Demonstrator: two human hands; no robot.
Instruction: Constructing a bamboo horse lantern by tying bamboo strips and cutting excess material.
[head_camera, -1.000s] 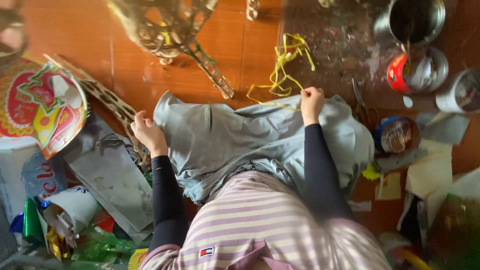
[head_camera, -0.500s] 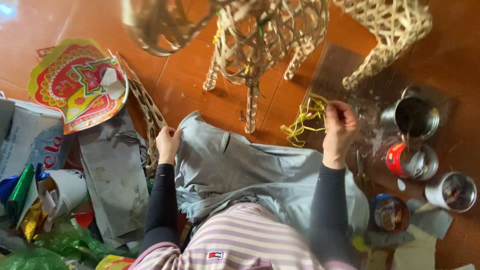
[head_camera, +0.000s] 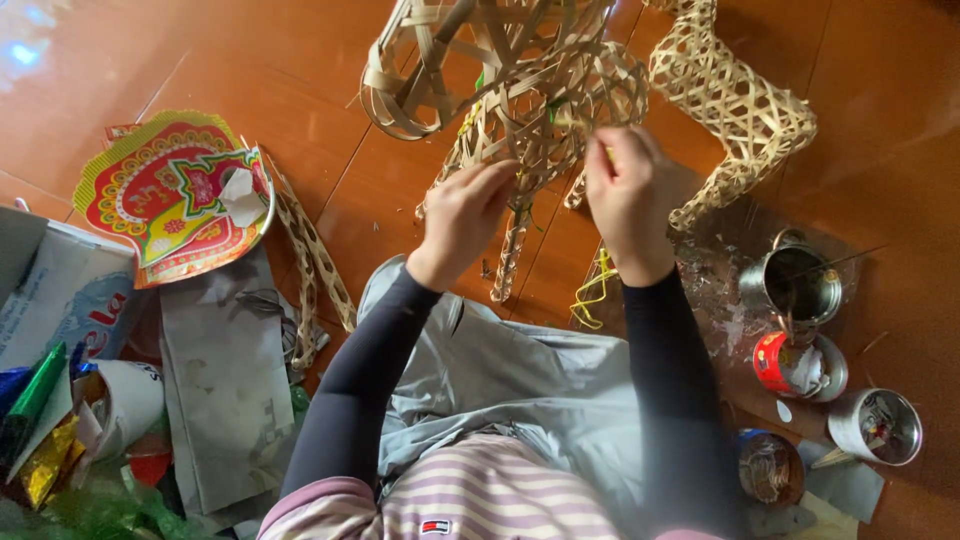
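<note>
Both hands have gone up from the grey cloth. Left hand and right hand pinch strips of the bumpy, open-holed woven bamboo animal.

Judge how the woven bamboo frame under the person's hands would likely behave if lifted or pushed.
The woven bamboo frame is probably light for its size, being open lattice of thin strips. It likely flexes somewhat rather than staying rigid, since loose strip ends curl at its edge. On its narrow legs it may tip or slide easily on the glossy floor; both the left hand and right hand steady it.
</note>
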